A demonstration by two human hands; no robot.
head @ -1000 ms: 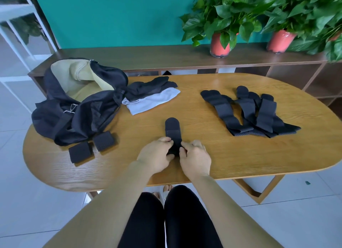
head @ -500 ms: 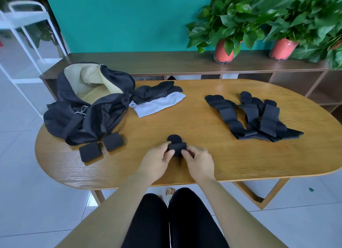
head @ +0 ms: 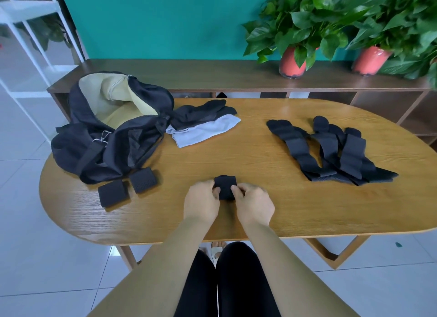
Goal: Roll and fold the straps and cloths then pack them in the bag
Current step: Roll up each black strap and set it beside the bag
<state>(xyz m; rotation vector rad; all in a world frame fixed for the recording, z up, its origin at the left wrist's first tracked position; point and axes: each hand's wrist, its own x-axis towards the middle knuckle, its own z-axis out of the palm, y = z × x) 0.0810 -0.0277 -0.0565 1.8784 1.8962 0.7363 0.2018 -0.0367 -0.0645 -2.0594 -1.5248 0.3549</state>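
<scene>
Both hands grasp strap roll [head: 225,187] at tabletop [head: 260,165] 6 o'clock edge: left hand [head: 201,204], right hand [head: 254,204]. Bag [head: 111,137] lies approx 10 o'clock; left hand nearer.

Bare forearms, no sleeves; black trousers [head: 227,283].

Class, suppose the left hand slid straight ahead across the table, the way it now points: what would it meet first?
Probably the rolled black strap already pinched by the left hand; beyond it lies bare wooden table, though depth is hard to judge.
</scene>
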